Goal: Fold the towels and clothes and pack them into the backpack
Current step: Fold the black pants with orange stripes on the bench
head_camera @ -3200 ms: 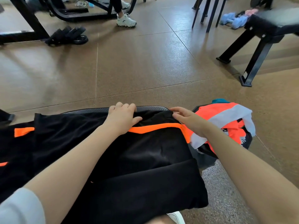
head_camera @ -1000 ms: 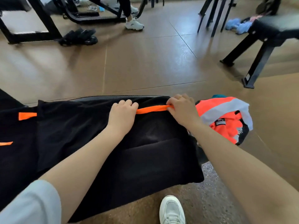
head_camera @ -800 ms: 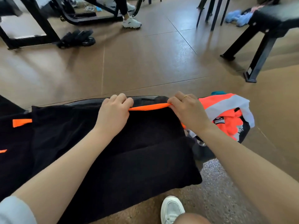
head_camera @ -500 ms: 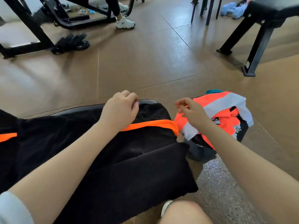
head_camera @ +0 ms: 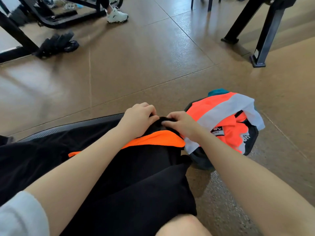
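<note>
A black garment with orange stripes [head_camera: 119, 167] lies spread over a dark padded bench [head_camera: 71, 126] in front of me. My left hand [head_camera: 137, 119] and my right hand [head_camera: 181, 124] meet at its far edge, and both pinch a bunched bit of the black cloth just above the orange band [head_camera: 156, 139]. To the right, on the floor, an orange, white and black garment [head_camera: 226, 120] is heaped over a dark bag [head_camera: 202, 160]. Whether that bag is the backpack I cannot tell.
The brown floor [head_camera: 144, 65] stretches ahead. A black bench frame [head_camera: 262, 36] stands at the far right. At the far left are black machine frames [head_camera: 25, 38], dark shoes [head_camera: 58, 44] and a person's white sneaker [head_camera: 117, 16]. My knee [head_camera: 182, 225] shows at the bottom.
My right hand moved left from the orange heap to the black garment's far edge. Both hands now meet there and bunch the cloth, and the orange band has slid toward me.
</note>
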Tool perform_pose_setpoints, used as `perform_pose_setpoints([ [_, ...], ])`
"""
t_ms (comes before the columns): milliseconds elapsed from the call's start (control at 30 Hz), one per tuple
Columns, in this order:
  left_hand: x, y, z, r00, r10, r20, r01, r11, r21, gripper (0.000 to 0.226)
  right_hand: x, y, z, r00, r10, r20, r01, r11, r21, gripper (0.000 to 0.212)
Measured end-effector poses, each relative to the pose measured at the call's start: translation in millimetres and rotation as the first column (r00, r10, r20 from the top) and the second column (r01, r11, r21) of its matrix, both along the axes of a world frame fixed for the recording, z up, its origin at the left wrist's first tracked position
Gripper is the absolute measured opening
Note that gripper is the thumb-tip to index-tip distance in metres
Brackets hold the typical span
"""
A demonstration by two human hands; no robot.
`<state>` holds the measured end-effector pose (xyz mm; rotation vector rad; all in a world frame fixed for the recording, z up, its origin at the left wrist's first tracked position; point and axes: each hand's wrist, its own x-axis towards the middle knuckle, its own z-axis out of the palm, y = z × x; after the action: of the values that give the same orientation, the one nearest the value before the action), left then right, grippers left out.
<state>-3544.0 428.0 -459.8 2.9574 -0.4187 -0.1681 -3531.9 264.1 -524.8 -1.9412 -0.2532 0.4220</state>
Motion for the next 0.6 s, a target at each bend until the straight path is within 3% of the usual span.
perform_pose_setpoints([
  [67, -3.5, -2.3, 3.2, 0.996, 0.039, 0.077, -0.033, 0.996, -0.079, 0.014, -2.7, -8.6, 12.4, 0.997, -0.020, 0.080, 0.022, 1.000, -0.017, 0.029],
  [167, -11.5, 2.1, 10.7, 0.982, 0.112, 0.153, -0.070, 0.964, -0.257, 0.007, -11.0, -27.7, 35.7, 0.997, 0.067, 0.043, -0.067, 0.998, -0.017, 0.031],
  [267, -16.0, 12.2, 11.8, 0.958, 0.129, 0.257, -0.056, 0.960, -0.275, 0.006, -25.6, -49.0, 48.0, 0.983, 0.165, -0.082, -0.177, 0.969, -0.174, 0.021],
  [367, -23.9, 19.2, 13.6, 0.953, 0.175, 0.246, -0.110, 0.960, -0.257, 0.017, -44.7, -59.8, 45.9, 0.979, 0.152, -0.138, -0.185, 0.946, -0.268, 0.020],
  [467, -53.8, 16.9, 13.5, 0.953, 0.046, 0.300, 0.023, 0.974, -0.224, 0.027, -62.0, -58.3, 43.6, 0.996, 0.006, 0.084, 0.027, 0.921, -0.388, 0.018],
  [600, -120.5, 8.1, 20.1, 0.926, -0.250, 0.282, 0.317, 0.921, -0.225, 0.037, -78.8, -54.7, 55.7, 0.917, -0.304, 0.258, 0.385, 0.844, -0.373, 0.027],
])
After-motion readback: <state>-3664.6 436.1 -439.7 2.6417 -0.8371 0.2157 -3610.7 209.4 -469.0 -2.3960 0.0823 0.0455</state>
